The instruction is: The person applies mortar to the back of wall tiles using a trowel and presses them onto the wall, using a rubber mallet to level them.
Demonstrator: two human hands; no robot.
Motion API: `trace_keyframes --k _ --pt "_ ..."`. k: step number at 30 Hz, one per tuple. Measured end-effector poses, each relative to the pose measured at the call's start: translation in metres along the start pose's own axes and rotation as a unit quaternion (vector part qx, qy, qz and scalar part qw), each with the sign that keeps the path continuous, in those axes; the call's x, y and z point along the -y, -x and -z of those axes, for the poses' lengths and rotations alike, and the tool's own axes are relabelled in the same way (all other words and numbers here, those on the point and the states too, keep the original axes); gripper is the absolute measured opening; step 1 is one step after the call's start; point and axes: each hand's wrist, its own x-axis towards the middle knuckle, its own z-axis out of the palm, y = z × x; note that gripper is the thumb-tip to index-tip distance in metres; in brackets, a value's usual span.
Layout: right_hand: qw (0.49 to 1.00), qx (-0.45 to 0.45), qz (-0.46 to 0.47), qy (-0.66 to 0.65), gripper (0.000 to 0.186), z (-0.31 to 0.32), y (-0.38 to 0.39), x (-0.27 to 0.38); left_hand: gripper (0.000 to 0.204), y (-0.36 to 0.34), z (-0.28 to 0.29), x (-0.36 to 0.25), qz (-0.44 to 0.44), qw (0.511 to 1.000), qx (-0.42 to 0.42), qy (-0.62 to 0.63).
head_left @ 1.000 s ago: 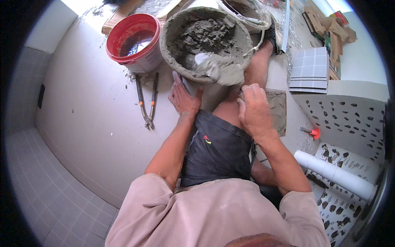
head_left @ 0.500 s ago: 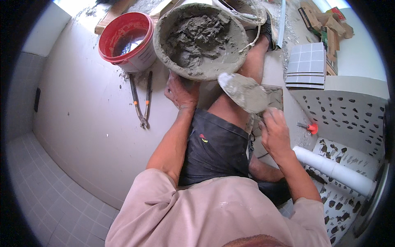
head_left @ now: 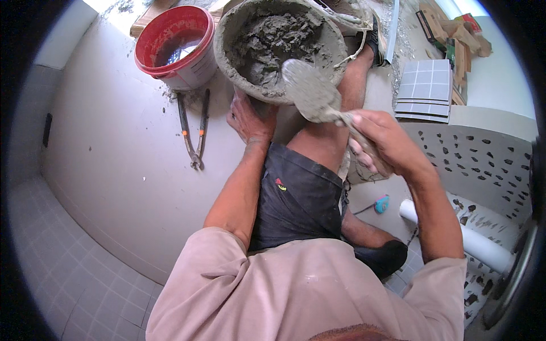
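Note:
My right hand (head_left: 375,142) is closed round the handle of a mortar-coated trowel (head_left: 310,91), its blade held over the front rim of a tub (head_left: 224,51) of thick grey mortar. My left hand (head_left: 247,116) grips the tub's lower front edge, its fingertips partly hidden. Left of the tub stands a red-and-white bucket (head_left: 196,74) of murky water. A pair of nippers with dark handles (head_left: 193,148) lies below the bucket. Beneath my right hand, a mortar-smeared square tile (head_left: 367,176) is mostly covered from view.
Stacked grey tiles (head_left: 424,85) and cartons (head_left: 449,31) are at upper right. A teal tape measure (head_left: 381,204) lies near a white pipe (head_left: 483,250). A mortar-dotted panel (head_left: 466,159) is at the right, a grid-tiled surface (head_left: 96,267) at lower left. My legs extend beside the tub.
The trowel dropped below the tub, then rose and swung back up over its rim. My right hand moved right, its wrist turning. My left hand's fingers curled under the tub.

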Motion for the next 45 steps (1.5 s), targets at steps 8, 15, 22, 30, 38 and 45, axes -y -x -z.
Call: trace_keyframes --k 8,15,22,30,38,45 --pt "0.936 -0.123 -0.026 0.329 0.028 0.041 0.077 0.039 0.110 -0.001 0.002 -0.003 -0.018 0.999 -0.029 0.005" --pt "0.525 -0.233 0.311 0.757 0.024 0.034 0.004 0.123 0.112 -0.004 -0.003 -0.010 -0.019 1.000 -0.009 0.007" --pt "0.405 -0.143 0.209 0.878 0.024 -0.044 -0.075 0.172 0.111 -0.003 0.001 -0.002 -0.020 1.000 -0.010 0.005" --pt "0.468 0.003 0.063 0.882 0.028 -0.063 -0.091 0.178 0.115 -0.003 -0.001 -0.001 -0.027 0.999 -0.013 0.018" --pt "0.614 0.113 0.011 0.781 0.034 -0.046 -0.106 0.184 0.108 -0.003 -0.002 0.005 -0.021 0.999 -0.003 0.031" --pt "0.740 0.095 -0.140 0.651 0.038 -0.046 -0.104 0.170 0.101 -0.008 0.012 -0.007 -0.004 0.996 0.015 0.084"
